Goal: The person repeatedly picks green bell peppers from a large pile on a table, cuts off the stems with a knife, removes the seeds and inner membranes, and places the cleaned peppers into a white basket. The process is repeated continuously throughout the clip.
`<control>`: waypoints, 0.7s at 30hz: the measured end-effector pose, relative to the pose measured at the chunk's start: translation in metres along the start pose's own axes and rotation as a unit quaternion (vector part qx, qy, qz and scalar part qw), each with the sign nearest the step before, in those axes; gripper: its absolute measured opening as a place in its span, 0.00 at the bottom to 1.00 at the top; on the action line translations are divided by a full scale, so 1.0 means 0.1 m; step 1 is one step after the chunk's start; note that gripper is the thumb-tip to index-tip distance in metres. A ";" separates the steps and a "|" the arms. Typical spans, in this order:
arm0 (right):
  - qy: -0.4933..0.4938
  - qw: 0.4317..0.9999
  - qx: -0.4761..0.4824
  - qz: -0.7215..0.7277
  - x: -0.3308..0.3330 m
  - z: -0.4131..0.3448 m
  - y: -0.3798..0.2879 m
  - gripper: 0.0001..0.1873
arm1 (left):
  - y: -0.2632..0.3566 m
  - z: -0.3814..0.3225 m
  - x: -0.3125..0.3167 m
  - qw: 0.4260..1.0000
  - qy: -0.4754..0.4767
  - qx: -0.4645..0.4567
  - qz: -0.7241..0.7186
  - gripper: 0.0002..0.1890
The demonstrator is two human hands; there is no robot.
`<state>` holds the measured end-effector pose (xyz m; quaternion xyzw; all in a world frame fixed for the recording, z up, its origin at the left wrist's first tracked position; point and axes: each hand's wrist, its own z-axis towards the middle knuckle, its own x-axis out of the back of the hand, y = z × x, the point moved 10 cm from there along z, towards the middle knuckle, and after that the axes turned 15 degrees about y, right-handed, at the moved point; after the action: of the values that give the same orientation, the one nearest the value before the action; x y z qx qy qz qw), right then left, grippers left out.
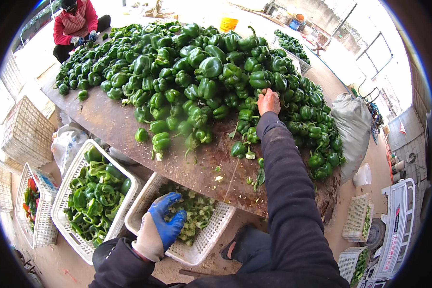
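Note:
A large heap of green bell peppers [201,72] covers much of a brown tabletop [118,126]. My bare right hand [269,102] reaches into the heap with its fingers bent among the peppers. Its fingertips are hidden, so I cannot tell whether it grips one. My left hand [165,219] wears a blue-coated glove, its thumb and fingers apart and nothing visible between them. Below that glove is a white plastic crate [216,230] with pale green pepper cores and trimmings [198,216]. Beside it, another white crate [90,257] holds opened green peppers [97,194].
Red and green peppers [31,201] lie in a crate at far left, near stacked crates [28,133]. A person [75,25] in red works beyond the table. At right are a full white sack [351,129], a white bucket [363,175] and a parked vehicle [396,226].

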<state>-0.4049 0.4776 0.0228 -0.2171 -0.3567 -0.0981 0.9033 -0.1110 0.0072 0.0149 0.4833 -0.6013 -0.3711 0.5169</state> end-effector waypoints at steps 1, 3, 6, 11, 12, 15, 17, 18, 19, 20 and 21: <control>-0.003 1.000 0.011 0.001 -0.03 -0.03 0.01 0.14 | 0.00 0.00 0.00 1.000 -0.004 0.003 0.009 0.24; 0.013 0.999 0.027 0.020 0.01 -0.06 0.05 0.13 | 0.00 -0.01 -0.02 1.000 -0.014 0.007 0.012 0.24; 0.042 0.990 -0.063 0.123 0.21 -0.04 0.30 0.13 | 0.01 -0.04 -0.04 1.000 -0.018 0.003 -0.003 0.25; 0.009 0.834 -0.351 0.426 0.49 -0.38 0.67 0.13 | -0.07 -0.14 -0.09 0.991 -0.028 0.084 -0.104 0.29; 0.000 0.814 -0.359 0.456 0.60 -0.48 0.63 0.13 | -0.08 -0.13 -0.12 0.988 -0.038 0.095 -0.117 0.32; -0.034 0.785 -0.345 0.513 1.01 -0.78 0.37 0.10 | -0.06 -0.14 -0.12 0.978 -0.037 0.107 -0.174 0.33; -0.055 0.785 -0.344 0.512 1.29 -1.03 0.11 0.09 | -0.13 -0.19 -0.24 0.956 -0.078 0.173 -0.223 0.32; -0.071 0.784 -0.324 0.525 1.47 -1.17 -0.07 0.08 | -0.12 -0.22 -0.28 0.944 -0.092 0.189 -0.253 0.32; -0.110 0.766 -0.308 0.554 1.65 -1.35 -0.29 0.07 | -0.13 -0.27 -0.31 0.931 -0.102 0.208 -0.282 0.32; -0.147 0.772 -0.293 0.544 1.82 -1.55 -0.49 0.10 | -0.13 -0.31 -0.37 0.925 -0.123 0.219 -0.285 0.34; -0.184 0.768 -0.261 0.554 2.01 -1.74 -0.72 0.14 | -0.14 -0.34 -0.43 0.909 -0.127 0.250 -0.309 0.36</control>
<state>-0.1784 0.3288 0.0704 -0.6185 -0.2947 0.3723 0.6262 -0.0751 0.0469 -0.0035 0.7069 -0.5556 -0.4082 0.1578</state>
